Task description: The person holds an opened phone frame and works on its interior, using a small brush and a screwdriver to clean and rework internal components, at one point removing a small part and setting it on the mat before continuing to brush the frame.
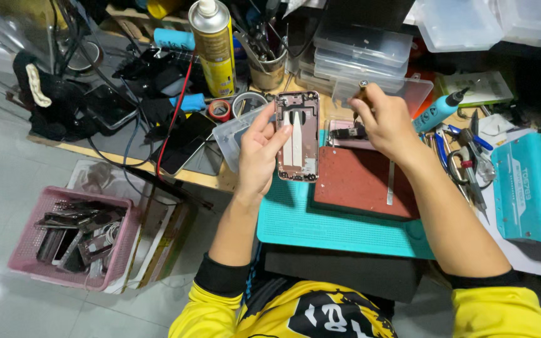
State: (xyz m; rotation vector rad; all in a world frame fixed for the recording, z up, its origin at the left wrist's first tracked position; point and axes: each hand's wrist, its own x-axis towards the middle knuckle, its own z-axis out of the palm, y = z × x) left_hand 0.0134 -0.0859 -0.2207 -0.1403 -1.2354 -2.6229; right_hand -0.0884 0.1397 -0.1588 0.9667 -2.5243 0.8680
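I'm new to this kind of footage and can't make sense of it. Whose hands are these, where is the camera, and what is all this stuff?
There is one picture, from a camera worn on a person's head, looking down at their own two bare hands over a cluttered workbench. The left hand holds up an opened phone housing, its inside facing the camera. The right hand grips a small screwdriver, pointing down toward a small dark part. Below lie a teal work mat and a reddish pad. Around them: a yellow spray can, clear plastic boxes, pliers, and dark phones. On the floor stands a pink basket of phone parts.
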